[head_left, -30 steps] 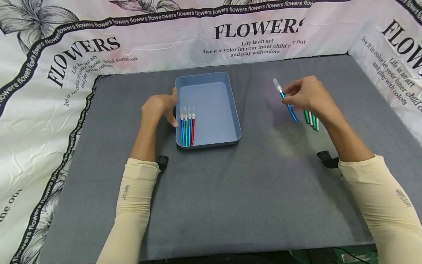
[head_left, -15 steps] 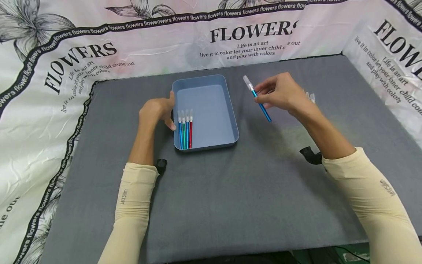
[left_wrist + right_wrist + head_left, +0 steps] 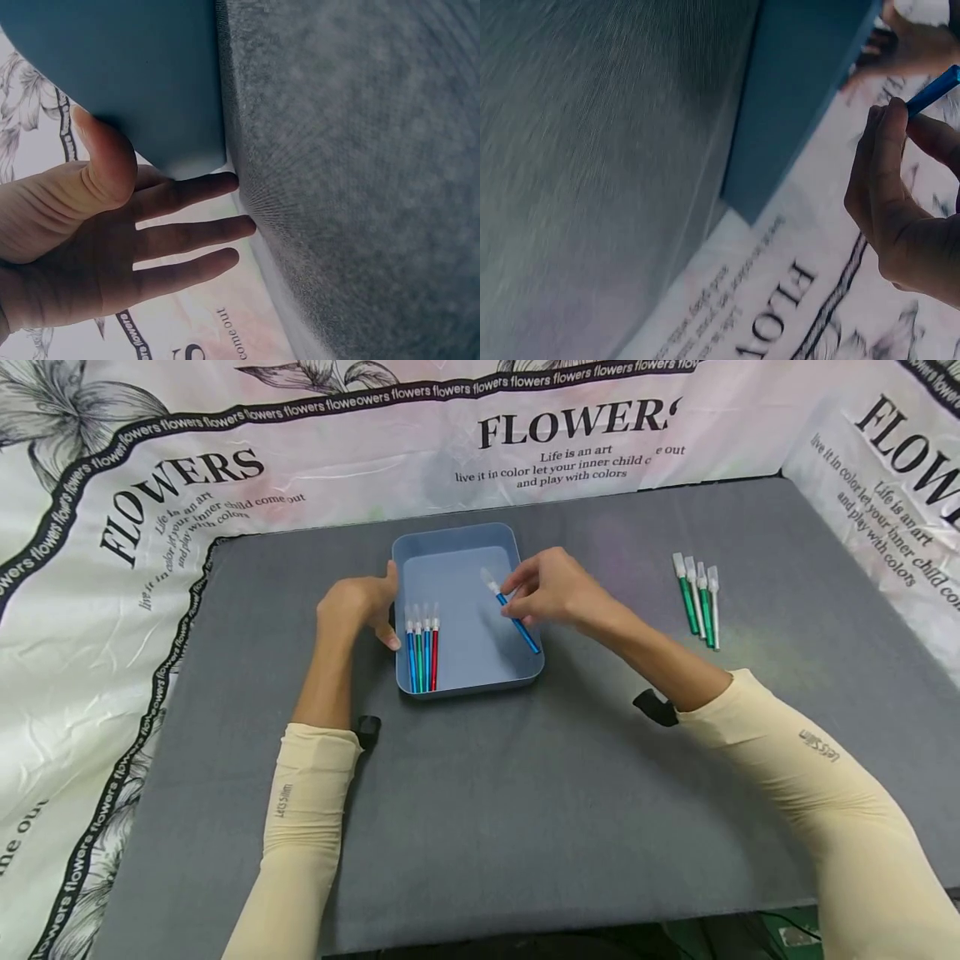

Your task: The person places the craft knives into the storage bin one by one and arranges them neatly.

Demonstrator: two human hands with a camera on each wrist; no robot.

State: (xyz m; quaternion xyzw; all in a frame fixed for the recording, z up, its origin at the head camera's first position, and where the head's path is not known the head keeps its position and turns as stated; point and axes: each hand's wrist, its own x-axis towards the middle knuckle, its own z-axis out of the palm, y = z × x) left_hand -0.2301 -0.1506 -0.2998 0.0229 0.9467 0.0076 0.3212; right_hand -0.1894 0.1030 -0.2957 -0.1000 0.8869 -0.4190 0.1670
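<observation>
In the head view my right hand [image 3: 558, 587] pinches a blue craft knife [image 3: 524, 634] with a clear cap between thumb and fingertips. It holds the knife slanted over the right half of a blue-grey tray [image 3: 457, 564]. The right wrist view shows the blue barrel [image 3: 933, 91] at the fingertips. My left hand [image 3: 356, 605] rests against the tray's outer left side. Its fingers [image 3: 191, 237] are stretched out and the thumb lies by the tray wall in the left wrist view. Several capped knives, blue, green and red [image 3: 435, 660], lie side by side in the tray's lower left corner.
Several more capped knives, green [image 3: 687, 606] and silver [image 3: 715, 618], lie in a row on the grey cloth [image 3: 525, 810] to the right. White sheeting [image 3: 405, 460] printed with flowers and lettering stands along the back and sides.
My right hand has carried the blue craft knife left from beside the green and silver knives to over the tray. The left hand has stayed at the tray's side.
</observation>
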